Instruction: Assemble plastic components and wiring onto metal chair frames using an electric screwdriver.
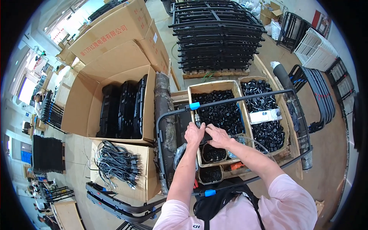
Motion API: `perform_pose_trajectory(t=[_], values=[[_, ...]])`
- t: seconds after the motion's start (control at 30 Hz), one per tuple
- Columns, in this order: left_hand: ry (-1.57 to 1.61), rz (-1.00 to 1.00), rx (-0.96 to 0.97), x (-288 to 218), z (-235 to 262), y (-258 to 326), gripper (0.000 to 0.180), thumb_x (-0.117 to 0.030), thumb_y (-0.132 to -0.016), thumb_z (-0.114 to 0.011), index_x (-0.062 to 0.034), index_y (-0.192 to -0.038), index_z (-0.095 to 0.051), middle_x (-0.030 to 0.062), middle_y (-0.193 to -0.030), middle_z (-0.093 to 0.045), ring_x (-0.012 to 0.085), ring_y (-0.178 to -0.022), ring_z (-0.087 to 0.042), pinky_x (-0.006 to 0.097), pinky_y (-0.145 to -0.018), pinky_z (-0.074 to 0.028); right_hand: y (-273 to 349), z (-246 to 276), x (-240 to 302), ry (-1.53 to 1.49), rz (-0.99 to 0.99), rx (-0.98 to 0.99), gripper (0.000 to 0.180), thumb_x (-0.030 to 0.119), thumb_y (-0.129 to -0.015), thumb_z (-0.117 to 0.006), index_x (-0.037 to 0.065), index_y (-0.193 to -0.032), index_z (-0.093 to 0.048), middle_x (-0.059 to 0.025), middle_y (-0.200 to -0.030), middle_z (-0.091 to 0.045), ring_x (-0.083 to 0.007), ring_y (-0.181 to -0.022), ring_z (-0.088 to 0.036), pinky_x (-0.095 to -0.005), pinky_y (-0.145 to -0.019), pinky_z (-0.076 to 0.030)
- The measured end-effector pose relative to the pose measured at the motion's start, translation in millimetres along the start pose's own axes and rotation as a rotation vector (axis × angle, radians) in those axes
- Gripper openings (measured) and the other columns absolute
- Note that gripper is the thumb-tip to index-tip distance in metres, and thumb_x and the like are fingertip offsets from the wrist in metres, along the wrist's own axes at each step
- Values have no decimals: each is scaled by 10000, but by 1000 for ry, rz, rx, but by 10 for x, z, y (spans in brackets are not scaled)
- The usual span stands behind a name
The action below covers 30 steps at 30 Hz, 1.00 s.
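Note:
A black power driver (198,124) with a silver front end is held by both of my hands, its tip close to the far bar of a black tubular frame (245,99). My left hand (194,133) wraps round the driver's body. My right hand (217,135) is closed on its rear part, mostly hiding it. Just beyond the tip, a blue piece (195,106) sits on the bar; another blue piece (209,193) is on the near bar. Whether the tip touches the bar, I cannot tell. Under the frame stands a wooden bin (190,92) of black knobs.
Right of that bin, a second bin holds black knobs with bolts (260,94) and a white box (265,116). Small tubs (211,174) of dark parts stand near me. At left are an open carton (78,103) and bundled cables (119,163). Stacked black frames (216,38) stand behind.

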<state>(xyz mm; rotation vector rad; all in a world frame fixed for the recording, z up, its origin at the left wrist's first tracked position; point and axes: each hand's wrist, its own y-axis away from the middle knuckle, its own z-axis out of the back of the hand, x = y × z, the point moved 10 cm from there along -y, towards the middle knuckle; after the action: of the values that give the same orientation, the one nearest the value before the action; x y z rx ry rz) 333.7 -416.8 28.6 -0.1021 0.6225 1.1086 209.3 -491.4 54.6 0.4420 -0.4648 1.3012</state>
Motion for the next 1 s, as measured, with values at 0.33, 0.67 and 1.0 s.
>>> perform_pose_trajectory(t=[0.33, 0.67, 1.0], values=[[15, -3, 29, 36, -1, 76, 682, -588, -896, -730, 36, -1157, -648, 290, -1165, -729, 467, -1092, -719, 534, -944, -577, 93, -30, 36, -16, -36, 22, 548, 204, -800, -809, 49, -1269, -571, -155, -1280, -563, -421, -1168, -638, -524, -964, -554], [2, -17, 54, 56, -22, 156, 705, -602, -894, -726, 48, -1157, -655, 296, -1164, -732, 460, -1100, -719, 528, -952, -574, 198, -53, 53, -33, -26, 6, 569, 213, -807, -799, 52, -1301, -567, -161, -1274, -566, -416, -1165, -643, -523, -972, -556], [99, -26, 54, 133, 29, 680, 721, -625, -899, -715, 54, -1131, -653, 300, -1151, -732, 462, -1095, -716, 519, -942, -561, 718, 53, 323, 54, -3, -54, 605, 231, -810, -773, 41, -1348, -571, -167, -1244, -600, -421, -1065, -685, -525, -903, -585]])
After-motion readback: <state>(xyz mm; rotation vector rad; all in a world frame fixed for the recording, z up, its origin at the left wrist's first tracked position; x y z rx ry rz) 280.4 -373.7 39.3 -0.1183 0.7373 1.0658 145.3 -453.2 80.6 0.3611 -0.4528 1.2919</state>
